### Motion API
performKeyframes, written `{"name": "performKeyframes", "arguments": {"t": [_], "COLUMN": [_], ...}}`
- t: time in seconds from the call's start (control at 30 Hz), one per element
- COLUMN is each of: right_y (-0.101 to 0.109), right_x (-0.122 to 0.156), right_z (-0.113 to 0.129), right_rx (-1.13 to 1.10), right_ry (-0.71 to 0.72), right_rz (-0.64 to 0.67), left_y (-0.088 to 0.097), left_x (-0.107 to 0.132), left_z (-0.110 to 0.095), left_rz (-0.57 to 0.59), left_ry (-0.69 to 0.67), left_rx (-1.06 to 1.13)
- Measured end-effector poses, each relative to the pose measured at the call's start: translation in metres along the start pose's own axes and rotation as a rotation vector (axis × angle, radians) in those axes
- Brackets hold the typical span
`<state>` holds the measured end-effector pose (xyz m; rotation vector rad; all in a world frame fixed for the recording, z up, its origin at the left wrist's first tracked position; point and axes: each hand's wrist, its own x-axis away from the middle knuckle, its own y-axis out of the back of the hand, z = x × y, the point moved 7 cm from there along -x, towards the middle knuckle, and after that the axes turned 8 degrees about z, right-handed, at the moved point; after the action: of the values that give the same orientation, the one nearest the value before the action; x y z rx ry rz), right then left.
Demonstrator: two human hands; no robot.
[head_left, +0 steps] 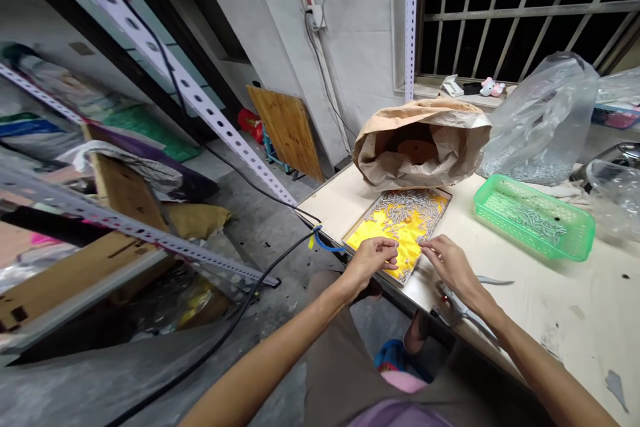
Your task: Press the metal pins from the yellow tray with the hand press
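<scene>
A shallow tray [349,234] with a yellow lining [383,227] lies at the table's near left edge. Many small silver metal pieces [413,205] are heaped at its far end and along its right side. Over the near left part of the tray, my left hand [373,259] is closed, thumb and fingers pinched together. My right hand [450,265] is also closed in a pinch at the tray's right side, its fingertips close to some of the silver pieces. What either pinch holds is too small to make out.
Behind the tray sits an open brown paper sack [380,140]. To the right are a green plastic basket [585,233] with similar pieces and a clear plastic bag [545,113]. A metal hand tool [495,280] lies beside my right hand. A black cable [240,317] hangs at the left.
</scene>
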<state>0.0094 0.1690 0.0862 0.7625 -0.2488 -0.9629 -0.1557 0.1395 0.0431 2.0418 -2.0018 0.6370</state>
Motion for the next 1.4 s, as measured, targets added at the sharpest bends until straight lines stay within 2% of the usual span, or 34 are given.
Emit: {"name": "performKeyframes", "arguments": {"t": [0.1,0.2,0.27,0.33,0.43,0.53,0.73,0.87,1.1,1.27,1.4], "right_y": [0.012,0.010,0.005,0.000,-0.004,-0.004,-0.005,-0.007,-0.006,-0.009,0.003], "right_x": [0.051,0.102,0.126,0.138,0.142,0.141,0.143,0.145,0.145,0.144,0.137], "right_z": [-0.017,-0.036,-0.045,-0.051,-0.054,-0.052,-0.053,-0.054,-0.051,-0.053,-0.065], "right_rx": [0.181,0.313,0.380,0.420,0.424,0.402,0.402,0.379,0.367,0.418,0.508], "right_ry": [-0.064,-0.149,-0.188,-0.212,-0.228,-0.217,-0.211,-0.211,-0.218,-0.228,-0.226], "right_rz": [0.095,0.179,0.189,0.169,0.146,0.144,0.120,0.107,0.089,0.152,0.151], "left_y": [-0.032,-0.064,-0.079,-0.089,-0.094,-0.089,-0.085,-0.086,-0.093,-0.099,-0.098], "left_x": [0.011,0.014,0.012,0.008,0.002,-0.002,-0.004,-0.006,-0.007,-0.006,-0.007], "left_z": [0.011,0.026,0.038,0.051,0.065,0.073,0.084,0.086,0.079,0.075,0.078], "left_rz": [0.148,0.273,0.310,0.331,0.352,0.331,0.328,0.341,0.377,0.427,0.441], "left_ry": [0.054,0.064,0.076,0.113,0.196,0.290,0.451,0.475,0.516,0.535,0.562], "left_rx": [-0.106,-0.273,-0.370,-0.460,-0.575,-0.638,-0.620,-0.646,-0.827,-0.840,-0.829]}}
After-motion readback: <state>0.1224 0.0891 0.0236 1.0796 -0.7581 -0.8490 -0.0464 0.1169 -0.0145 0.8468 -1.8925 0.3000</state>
